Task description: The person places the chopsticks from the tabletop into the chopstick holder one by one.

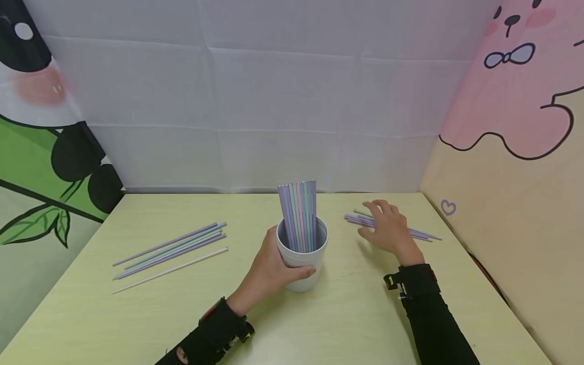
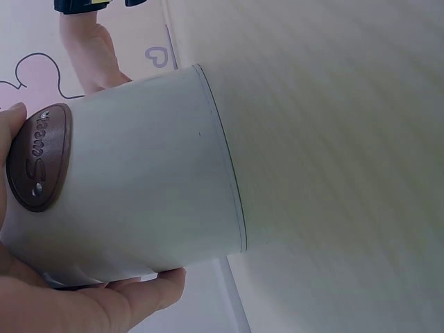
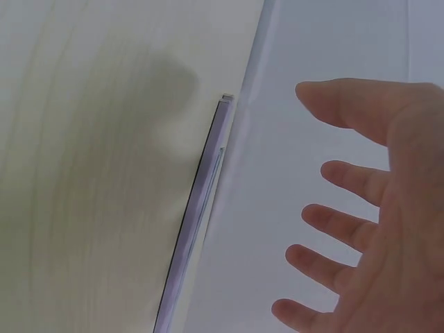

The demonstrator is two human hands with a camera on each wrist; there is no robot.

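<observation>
Pale green table (image 1: 347, 324) — left hand (image 1: 266, 271) grips cup (image 1: 302, 256), straws inside (image 1: 298, 215); right hand (image 1: 385, 228) spread flat over loose straws (image 1: 422, 234) — left pile (image 1: 171, 251) untouched.

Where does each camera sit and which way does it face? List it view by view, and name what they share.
Head: worn on the head, facing forward and down at the table; shows both forearms, left hand gripping the white cup, right hand over loose straws.
Left wrist: beside the cup, facing across the table; shows left fingers and thumb.
Right wrist: under the right hand, facing the straws; shows spread fingers.
Shared: head and left wrist both see the cup; head and right wrist the straws.
</observation>
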